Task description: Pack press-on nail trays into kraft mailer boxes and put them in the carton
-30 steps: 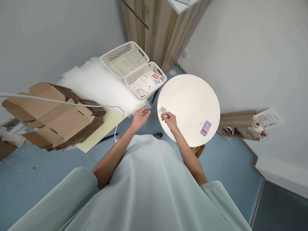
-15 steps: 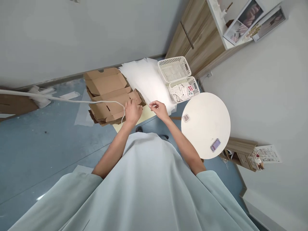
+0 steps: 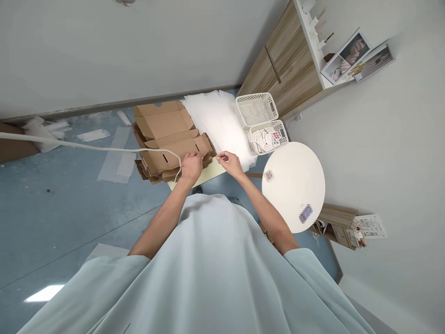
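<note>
My left hand (image 3: 192, 168) is closed at the near edge of a stack of flattened cardboard boxes (image 3: 167, 126). Its fingers curl down by the top box, and whatever they may grip is hidden. A white cable (image 3: 146, 150) runs in from the left and bends down beside this hand's wrist. My right hand (image 3: 230, 164) hovers a short way to the right, thumb and fingers drawn together in a pinch over the pale yellow tabletop (image 3: 210, 173). Anything between those fingertips is too small to make out. White foam sheets (image 3: 220, 121) lie behind both hands.
Two white plastic baskets stand behind the right hand; the nearer basket (image 3: 253, 144) holds printed cards. A round white table (image 3: 295, 183) carries a small card pack (image 3: 269, 176) and a blurred purple item. A wooden cabinet (image 3: 295, 69) stands at the back; wrapping scraps (image 3: 93, 135) lie on the blue floor.
The camera view has shifted slightly, moving the boxes and baskets right and down. My hands stay closed near the boxes' edge, a little farther apart.
</note>
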{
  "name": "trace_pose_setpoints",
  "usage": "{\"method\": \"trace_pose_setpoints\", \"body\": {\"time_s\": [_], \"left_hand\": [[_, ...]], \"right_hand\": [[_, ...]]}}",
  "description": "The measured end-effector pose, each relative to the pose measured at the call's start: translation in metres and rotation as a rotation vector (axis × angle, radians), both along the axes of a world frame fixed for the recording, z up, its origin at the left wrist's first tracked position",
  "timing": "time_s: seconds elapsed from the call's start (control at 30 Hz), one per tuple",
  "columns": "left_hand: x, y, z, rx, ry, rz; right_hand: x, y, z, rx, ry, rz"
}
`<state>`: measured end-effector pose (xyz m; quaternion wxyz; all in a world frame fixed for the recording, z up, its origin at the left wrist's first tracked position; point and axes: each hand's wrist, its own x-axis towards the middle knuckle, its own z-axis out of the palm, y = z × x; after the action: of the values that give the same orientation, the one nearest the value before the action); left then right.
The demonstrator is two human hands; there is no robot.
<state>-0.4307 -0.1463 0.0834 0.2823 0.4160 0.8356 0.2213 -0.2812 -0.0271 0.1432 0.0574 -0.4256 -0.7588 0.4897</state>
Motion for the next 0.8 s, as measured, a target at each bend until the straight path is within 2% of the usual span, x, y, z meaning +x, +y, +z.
{"method": "trace_pose_setpoints", "body": {"time_s": [0.23,0.4,0.5,0.57,0.63,0.73,0.8], "left_hand": [[-0.008,0.018,0.004,-0.07,0.066,-0.007],[-0.013,0.021,0.008,-0.153,0.074,-0.086],[-0.013,0.018,0.019,-0.163,0.082,-0.103],[-0.012,0.016,0.032,-0.095,0.103,-0.083],[-0.013,0.017,0.047,0.039,0.14,-0.055],[-0.015,0.024,0.073,0.292,0.197,0.016],[-0.016,0.033,0.091,0.466,0.215,0.054]], "right_hand": [[-0.009,-0.024,-0.03,0.089,-0.137,0.265],[-0.013,-0.029,-0.044,0.134,-0.31,0.354],[-0.013,-0.028,-0.047,0.11,-0.33,0.397],[-0.012,-0.027,-0.047,0.069,-0.316,0.402],[-0.011,-0.026,-0.045,0.013,-0.272,0.364],[-0.004,-0.018,-0.03,-0.055,-0.123,0.218],[0.005,-0.006,-0.011,-0.062,0.012,0.082]]}}
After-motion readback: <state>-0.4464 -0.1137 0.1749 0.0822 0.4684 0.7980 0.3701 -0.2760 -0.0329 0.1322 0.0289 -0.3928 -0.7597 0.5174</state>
